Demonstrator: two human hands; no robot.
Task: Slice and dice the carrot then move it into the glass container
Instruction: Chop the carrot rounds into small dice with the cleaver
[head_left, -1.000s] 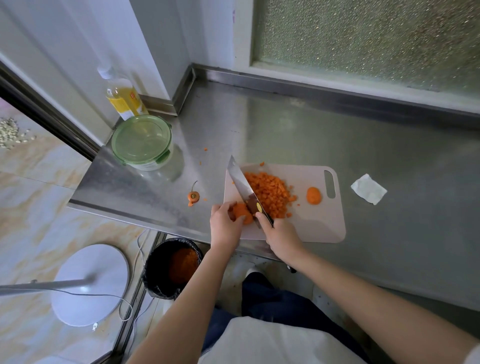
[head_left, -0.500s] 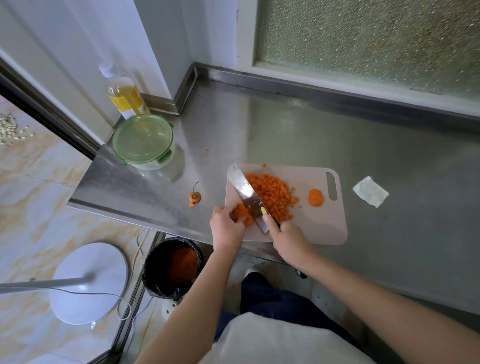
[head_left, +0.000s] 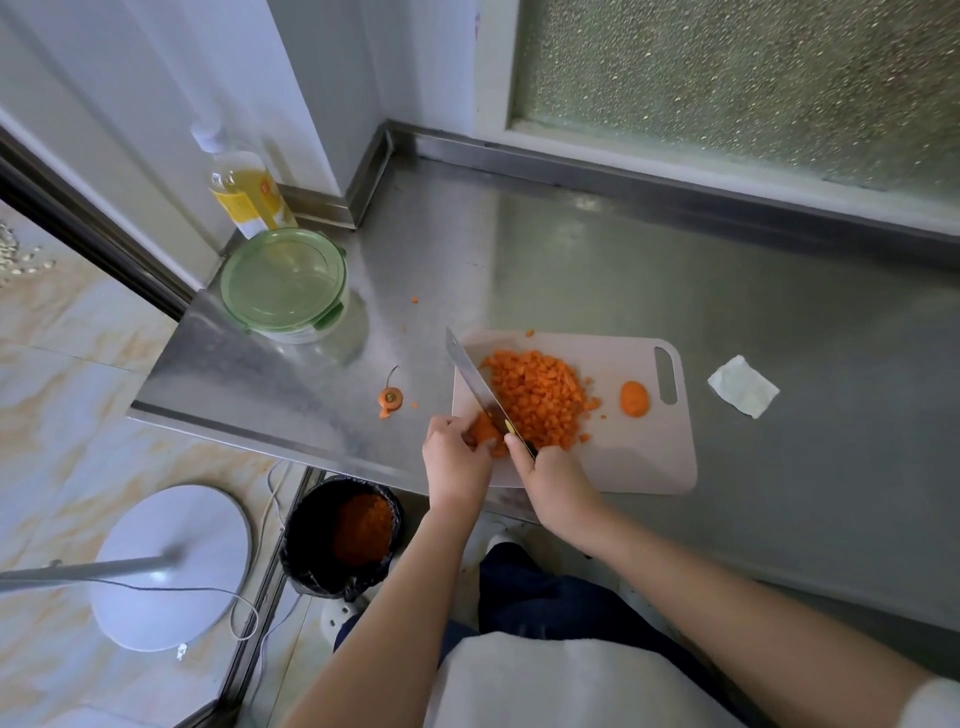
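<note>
Looking down through the head cam here. The biggest thing is the stainless steel counter (head_left: 571, 270), and on the floor off its left end are a round white stand base (head_left: 171, 566) and a black bin (head_left: 340, 535) with orange scraps in it.

Along the counter's near edge lies the pale rectangular plastic cutting board (head_left: 639, 457). The round glass container with the green lid (head_left: 283, 283) sits lid-on at the far left corner of the counter. Right behind it is a clear oil bottle with a yellow label (head_left: 244, 192). There's a red patch on the label, but the print's too small for me to read.

My right hand (head_left: 556, 483) is wrapped round the handle of the steel kitchen knife (head_left: 475, 384), with the blade angled toward the board's far left corner. My left hand (head_left: 454, 462) pinches an uncut orange carrot chunk (head_left: 483, 428) at the board's near left corner, tight against the blade. The heap of diced carrot (head_left: 540, 397) is on the other side of the blade, mid-board.

Smaller stuff:
- A folded white tissue (head_left: 743, 386) lies off the board's right edge.
- A round carrot slice (head_left: 634, 399) sits by the handle slot.
- A carrot top stub (head_left: 390, 398) lies left of the board.
</note>
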